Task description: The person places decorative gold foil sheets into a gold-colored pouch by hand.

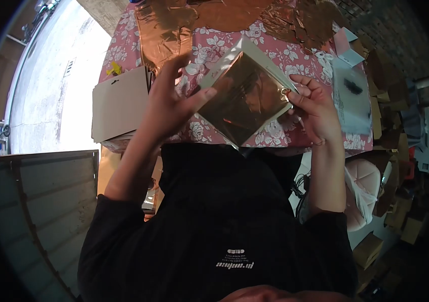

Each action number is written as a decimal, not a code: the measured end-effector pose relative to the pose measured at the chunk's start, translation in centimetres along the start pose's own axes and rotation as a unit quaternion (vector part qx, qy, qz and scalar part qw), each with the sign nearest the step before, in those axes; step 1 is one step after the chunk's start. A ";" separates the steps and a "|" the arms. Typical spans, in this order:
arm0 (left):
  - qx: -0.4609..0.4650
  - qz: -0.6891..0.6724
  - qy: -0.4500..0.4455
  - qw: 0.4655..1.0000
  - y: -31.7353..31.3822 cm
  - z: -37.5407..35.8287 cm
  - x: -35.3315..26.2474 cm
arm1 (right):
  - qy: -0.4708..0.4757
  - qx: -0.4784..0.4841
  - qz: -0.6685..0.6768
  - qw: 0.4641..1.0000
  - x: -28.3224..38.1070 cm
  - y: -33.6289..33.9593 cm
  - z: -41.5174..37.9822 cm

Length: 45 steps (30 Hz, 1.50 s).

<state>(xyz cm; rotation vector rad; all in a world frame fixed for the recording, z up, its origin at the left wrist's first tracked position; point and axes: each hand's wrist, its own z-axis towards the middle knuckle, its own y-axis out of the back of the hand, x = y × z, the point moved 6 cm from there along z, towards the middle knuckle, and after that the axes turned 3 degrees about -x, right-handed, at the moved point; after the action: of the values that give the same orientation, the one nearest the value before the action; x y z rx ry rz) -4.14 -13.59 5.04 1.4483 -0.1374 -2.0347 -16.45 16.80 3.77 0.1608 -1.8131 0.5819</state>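
A flat square packet [239,103], with a pale card border and a shiny gold face, is tilted cornerwise over the near part of the table. My right hand [316,103] pinches its right corner between thumb and fingers. At the packet's left corner, my left hand [174,95] has its fingers spread, and the thumb tip overlaps the card edge. Beside my left forearm lies a stack of grey-brown cards [120,108], the top one with a small hanger slot. A copper-coloured foil piece [161,32] rests beyond my left hand.
A pink floral tablecloth [202,132] covers the table. More copper foil [229,14] spreads along its far side. To the right are a clear plastic bag [350,103], white string [323,63] and a folded pale card [347,45]. Cardboard boxes [368,250] and a padded stool [364,186] stand on the right.
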 end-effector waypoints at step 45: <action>0.014 0.055 -0.395 0.917 -4.0 -1.7 -15.8 | 0.164 -0.036 0.123 0.978 -0.4 -2.4 -9.4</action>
<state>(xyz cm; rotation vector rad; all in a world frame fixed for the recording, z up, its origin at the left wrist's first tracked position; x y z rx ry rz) -1.27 -1.38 15.54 0.5305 -0.5661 -2.4044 -7.28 18.97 6.10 -0.2028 -1.5385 0.6734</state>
